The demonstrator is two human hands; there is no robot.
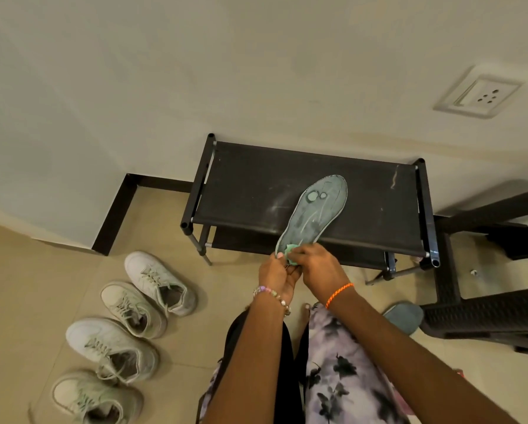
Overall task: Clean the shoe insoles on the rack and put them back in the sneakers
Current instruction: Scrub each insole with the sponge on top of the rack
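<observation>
Black rack (250, 191) mid-frame; insole (313, 209) runs heel-low to toe upper right. My left hand (276, 270) pinches heel; right hand (316, 267) presses green cloth (291, 250) there.

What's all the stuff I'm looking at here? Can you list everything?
insole: one, grey-green, held over the rack's top shelf, heel end in the hands
cloth: one, green, small wad pressed on the insole's heel
rack: one, black, against the wall
sneakers: four, white, in a row on the floor at left
second insole: one, grey-blue, on the floor at right, partly hidden
stool: one, dark woven, right of the rack
wall socket: one, white, upper right
left hand: grips the insole's heel, beaded bracelet
right hand: holds the cloth, orange thread band
</observation>
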